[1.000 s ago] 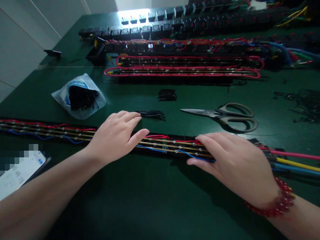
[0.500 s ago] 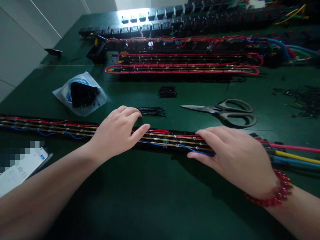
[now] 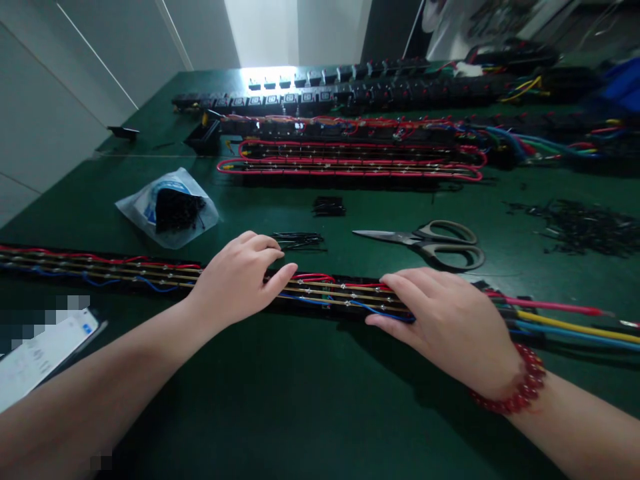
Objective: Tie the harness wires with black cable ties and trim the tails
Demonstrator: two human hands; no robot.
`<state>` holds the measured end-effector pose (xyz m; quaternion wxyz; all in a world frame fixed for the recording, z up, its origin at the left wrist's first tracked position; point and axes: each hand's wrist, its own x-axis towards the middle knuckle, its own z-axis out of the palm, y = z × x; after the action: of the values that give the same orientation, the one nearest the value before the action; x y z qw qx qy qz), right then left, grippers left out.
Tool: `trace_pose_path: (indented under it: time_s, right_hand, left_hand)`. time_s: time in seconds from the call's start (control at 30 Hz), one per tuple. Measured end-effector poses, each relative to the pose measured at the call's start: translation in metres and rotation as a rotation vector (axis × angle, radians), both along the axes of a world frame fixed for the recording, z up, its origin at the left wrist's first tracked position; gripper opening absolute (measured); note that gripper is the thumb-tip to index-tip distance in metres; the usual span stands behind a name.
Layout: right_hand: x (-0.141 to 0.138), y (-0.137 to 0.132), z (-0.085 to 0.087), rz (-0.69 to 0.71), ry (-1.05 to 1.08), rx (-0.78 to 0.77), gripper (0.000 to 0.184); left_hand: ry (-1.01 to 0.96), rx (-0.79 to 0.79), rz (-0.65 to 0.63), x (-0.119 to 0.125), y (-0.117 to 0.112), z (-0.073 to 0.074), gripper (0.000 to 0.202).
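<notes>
A long black strip (image 3: pixel 330 297) with brass bars and red and blue wires lies across the green table in front of me. My left hand (image 3: pixel 240 280) rests on it, fingers curved over its far edge and thumb stretched along the top. My right hand (image 3: pixel 445 320), with a red bead bracelet at the wrist, lies flat on the strip to the right, fingers pointing left over the wires. Neither hand holds anything loose. Red, yellow and blue cables (image 3: pixel 565 320) lead off the strip's right end.
Scissors (image 3: pixel 430 243) lie just beyond my right hand. A small bundle of black ties (image 3: pixel 300 239) sits beyond my left hand, a plastic bag (image 3: pixel 167 207) of black parts further left. More wired strips (image 3: pixel 350 160) fill the far side. A phone (image 3: pixel 40 353) lies at the near left.
The view has tilted up, showing more of the far table and wall. Both hands stay on the strip, with my right hand shifted slightly left.
</notes>
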<state>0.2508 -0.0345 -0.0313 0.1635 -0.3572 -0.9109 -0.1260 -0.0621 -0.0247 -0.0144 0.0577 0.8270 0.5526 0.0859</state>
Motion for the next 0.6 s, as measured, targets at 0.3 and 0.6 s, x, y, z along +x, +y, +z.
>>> trace_pose_path:
  time_s: [0.3,0.6]
  right_hand:
    - [0.0004,0.0002,-0.0003,0.01,0.02,-0.012,0.052]
    - [-0.0003,-0.0003,0.0002,-0.001,0.01,-0.028,0.052]
  left_hand:
    - [-0.023,-0.041,0.084,0.0025,0.0,0.0007,0.058]
    - [-0.05,-0.035,0.095,0.0024,-0.0003,-0.0004,0.058]
